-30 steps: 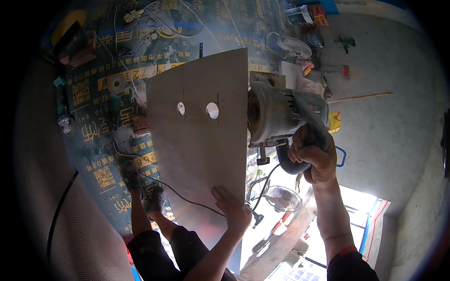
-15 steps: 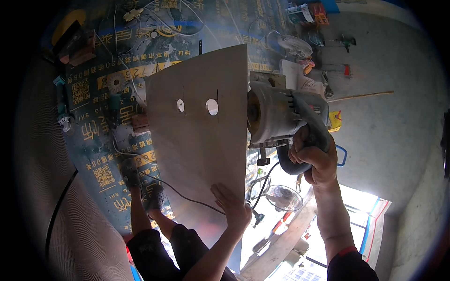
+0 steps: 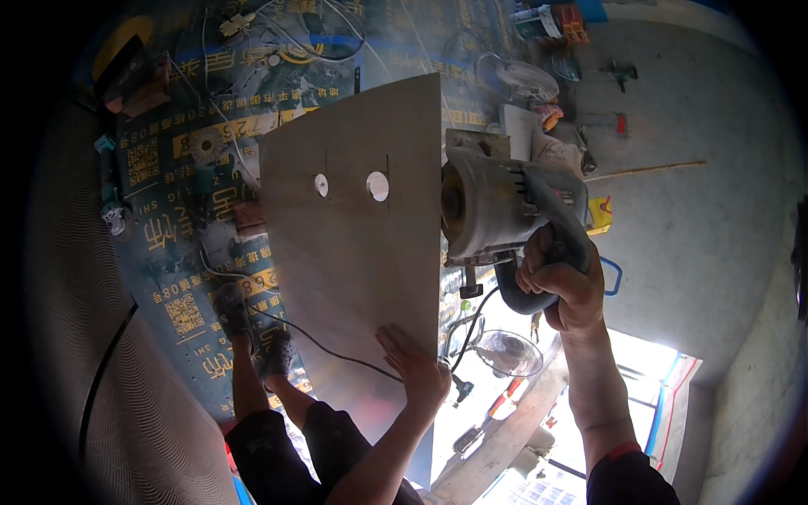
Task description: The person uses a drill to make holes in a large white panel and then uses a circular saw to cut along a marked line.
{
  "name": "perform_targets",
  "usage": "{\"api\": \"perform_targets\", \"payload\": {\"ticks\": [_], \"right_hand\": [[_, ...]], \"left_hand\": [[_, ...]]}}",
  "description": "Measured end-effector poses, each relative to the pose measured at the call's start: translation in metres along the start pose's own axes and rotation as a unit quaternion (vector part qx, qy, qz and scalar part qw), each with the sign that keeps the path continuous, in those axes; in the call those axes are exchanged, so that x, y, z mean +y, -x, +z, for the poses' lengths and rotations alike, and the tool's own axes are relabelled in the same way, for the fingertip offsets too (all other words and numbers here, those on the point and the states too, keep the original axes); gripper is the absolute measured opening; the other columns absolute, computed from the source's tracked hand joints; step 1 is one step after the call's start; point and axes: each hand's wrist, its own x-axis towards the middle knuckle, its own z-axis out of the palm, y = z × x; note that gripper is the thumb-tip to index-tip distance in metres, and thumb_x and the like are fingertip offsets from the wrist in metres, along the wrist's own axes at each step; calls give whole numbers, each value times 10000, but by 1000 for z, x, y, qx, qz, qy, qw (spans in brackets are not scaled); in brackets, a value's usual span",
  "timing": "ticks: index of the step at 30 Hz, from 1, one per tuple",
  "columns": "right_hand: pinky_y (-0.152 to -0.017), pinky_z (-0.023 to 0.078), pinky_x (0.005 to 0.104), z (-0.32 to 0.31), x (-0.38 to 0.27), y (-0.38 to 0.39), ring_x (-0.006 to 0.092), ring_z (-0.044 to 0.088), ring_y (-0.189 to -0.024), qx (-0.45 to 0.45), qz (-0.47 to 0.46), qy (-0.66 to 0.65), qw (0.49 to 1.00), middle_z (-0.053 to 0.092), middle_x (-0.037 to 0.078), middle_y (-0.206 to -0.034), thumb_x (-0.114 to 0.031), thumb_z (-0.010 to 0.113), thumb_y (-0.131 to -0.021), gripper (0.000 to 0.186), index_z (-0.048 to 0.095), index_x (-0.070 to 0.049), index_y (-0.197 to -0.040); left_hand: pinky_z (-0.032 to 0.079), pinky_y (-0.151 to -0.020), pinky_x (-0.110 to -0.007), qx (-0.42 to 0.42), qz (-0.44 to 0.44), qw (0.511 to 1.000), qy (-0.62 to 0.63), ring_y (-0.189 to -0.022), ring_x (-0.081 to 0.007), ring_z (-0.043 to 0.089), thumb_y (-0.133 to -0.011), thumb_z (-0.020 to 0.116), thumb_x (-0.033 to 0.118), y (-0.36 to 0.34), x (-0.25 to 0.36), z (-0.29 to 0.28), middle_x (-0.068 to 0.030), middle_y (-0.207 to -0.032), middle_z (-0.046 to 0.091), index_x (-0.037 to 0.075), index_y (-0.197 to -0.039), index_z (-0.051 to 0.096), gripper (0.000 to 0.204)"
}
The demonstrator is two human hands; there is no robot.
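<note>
Power tool (image 3: 492, 206) fills clenched right hand (image 3: 566, 282), left hand (image 3: 419, 370) flat on panel (image 3: 353, 261) a cord (image 3: 337, 355) crosses

Quick count: two hands (image 3: 414, 368), one power tool (image 3: 490, 206)
One panel (image 3: 358, 269), two round holes (image 3: 377, 187), plus two shoes (image 3: 279, 352) over left.

I have the right hand (image 3: 566, 273) curled, fingers folded inward, the right forearm (image 3: 598, 387) nearly upright below it. My left hand (image 3: 418, 368) lies flat, fingers extended up and leftward, wrist (image 3: 432, 404) bent above the slanting left forearm (image 3: 383, 459).
</note>
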Motion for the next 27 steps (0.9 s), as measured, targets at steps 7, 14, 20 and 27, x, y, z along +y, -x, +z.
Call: {"api": "perform_targets", "payload": {"ticks": [7, 14, 20, 27], "right_hand": [[-500, 395, 247, -2, 0, 2, 110, 505, -524, 4, 2, 13, 1000, 524, 46, -611, -40, 564, -593, 201, 561, -14, -793], [-506, 398, 245, -5, 6, 4, 109, 506, -526, 1, 2, 3, 1000, 526, 43, -611, -38, 566, -597, 234, 581, 4, -827], [-493, 420, 259, -10, 8, 7, 106, 468, -518, -12, 13, 4, 1000, 471, 26, -655, 5, 533, -602, 793, 421, 95, -1382], [-484, 418, 252, -7, 5, 10, 98, 475, -507, -22, 24, 17, 999, 471, 9, -641, -26, 537, -612, 782, 438, 95, -1377]], "left_hand": [[149, -1118, -703, -8, -6, 1000, -6, -1439, -575, -46, -734, 523, 2, 0, 3, -1, -394, -1532, -76, -159, -1472, -78, 966], [146, -1113, -711, -4, -1, 1000, -7, -1432, -586, -45, -735, 518, 3, -1, 1, 0, -398, -1528, -73, -157, -1472, -80, 963], [146, -1105, -722, 0, 13, 1000, -4, -1421, -604, -41, -739, 515, 9, 0, 0, 2, -411, -1520, -78, -156, -1469, -86, 960], [154, -1113, -701, 7, 11, 1000, -15, -1415, -607, 6, -746, 510, -29, 0, 3, 0, -410, -1519, -64, -158, -1470, -77, 942]]}}
